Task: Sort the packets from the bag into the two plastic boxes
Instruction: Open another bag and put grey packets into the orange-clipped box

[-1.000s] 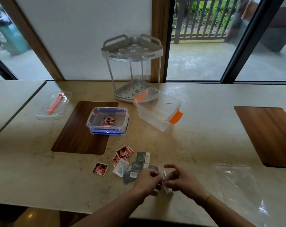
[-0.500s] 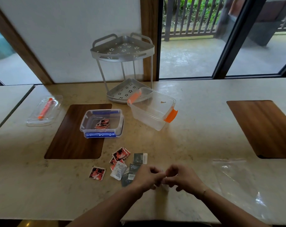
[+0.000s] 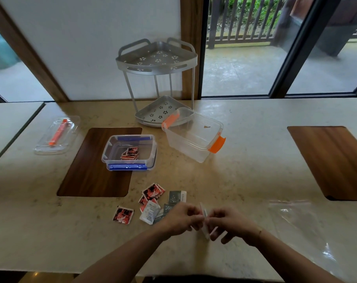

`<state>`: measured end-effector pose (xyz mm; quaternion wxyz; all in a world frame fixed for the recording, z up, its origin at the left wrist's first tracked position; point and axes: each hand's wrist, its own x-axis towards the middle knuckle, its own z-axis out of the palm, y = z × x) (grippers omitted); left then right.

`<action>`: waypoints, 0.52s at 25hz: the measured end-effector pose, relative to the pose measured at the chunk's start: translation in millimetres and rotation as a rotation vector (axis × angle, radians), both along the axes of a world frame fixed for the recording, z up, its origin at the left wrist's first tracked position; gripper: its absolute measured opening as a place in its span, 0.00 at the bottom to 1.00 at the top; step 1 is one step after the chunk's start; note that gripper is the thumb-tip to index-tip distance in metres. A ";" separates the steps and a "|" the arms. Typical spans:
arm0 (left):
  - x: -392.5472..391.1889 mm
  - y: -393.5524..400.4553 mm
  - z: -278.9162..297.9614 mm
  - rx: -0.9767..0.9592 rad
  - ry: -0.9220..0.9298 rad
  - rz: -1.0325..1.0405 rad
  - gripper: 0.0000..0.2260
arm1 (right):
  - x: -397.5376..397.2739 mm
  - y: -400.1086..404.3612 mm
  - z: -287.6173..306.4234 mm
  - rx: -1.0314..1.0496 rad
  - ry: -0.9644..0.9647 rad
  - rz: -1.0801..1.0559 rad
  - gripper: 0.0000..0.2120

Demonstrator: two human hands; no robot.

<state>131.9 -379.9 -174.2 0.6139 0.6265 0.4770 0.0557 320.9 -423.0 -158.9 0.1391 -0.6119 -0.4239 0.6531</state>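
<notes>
My left hand and my right hand meet near the table's front edge and together pinch white packets held on edge. Just left of them lie loose packets: red-black ones, a single red-black one, a white one and dark grey ones. The blue-clipped plastic box stands on a wooden inlay with red-black packets inside. The orange-clipped box stands to its right, apparently empty. The clear bag lies flat at the right.
A grey two-tier corner rack stands behind the boxes. A clear lid with an orange clip lies at the far left. Two dark wooden inlays are set in the marble table. Glass panes stand beyond.
The white packets between my fingers now stand more upright. Both hands have stayed together at the same spot; the camera has shifted slightly.
</notes>
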 end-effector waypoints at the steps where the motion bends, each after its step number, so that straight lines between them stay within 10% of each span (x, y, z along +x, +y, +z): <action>1: 1.2 0.4 0.3 0.008 0.013 -0.006 0.05 | -1.3 0.2 1.2 0.018 -0.013 -0.001 0.11; 13: 2.5 0.9 -3.1 -0.037 -0.053 0.013 0.03 | -0.3 6.6 0.4 0.143 -0.076 -0.008 0.11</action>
